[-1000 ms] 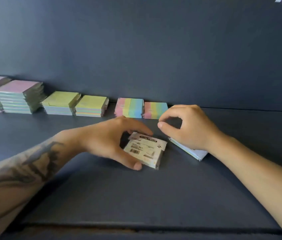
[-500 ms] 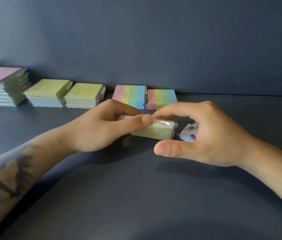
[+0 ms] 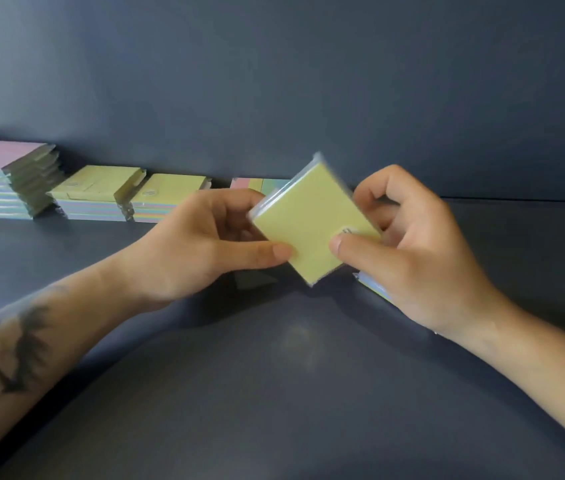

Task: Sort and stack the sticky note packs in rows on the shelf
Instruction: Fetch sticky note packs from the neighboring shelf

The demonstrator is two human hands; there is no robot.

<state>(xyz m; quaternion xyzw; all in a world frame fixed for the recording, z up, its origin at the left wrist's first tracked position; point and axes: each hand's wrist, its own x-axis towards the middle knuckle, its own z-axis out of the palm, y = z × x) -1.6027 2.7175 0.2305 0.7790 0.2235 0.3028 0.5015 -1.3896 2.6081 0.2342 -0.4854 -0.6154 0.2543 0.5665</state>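
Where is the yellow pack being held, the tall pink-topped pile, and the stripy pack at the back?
yellow pack (image 3: 312,220): head view, middle of its yellow face.
pink-topped pile (image 3: 0,157): head view, its pink top sheet.
stripy pack (image 3: 257,184): head view, visible top strip behind the left hand.

striped pack (image 3: 260,184) half hidden (behind hands)

This looks like a stationery shop or stockroom: a deep, dark blue-grey shelf (image 3: 274,393) with a matching back panel (image 3: 309,81), and shrink-wrapped sticky note packs (image 3: 7,181) lined up in stacks along the back, sorted by colour like goods on display.
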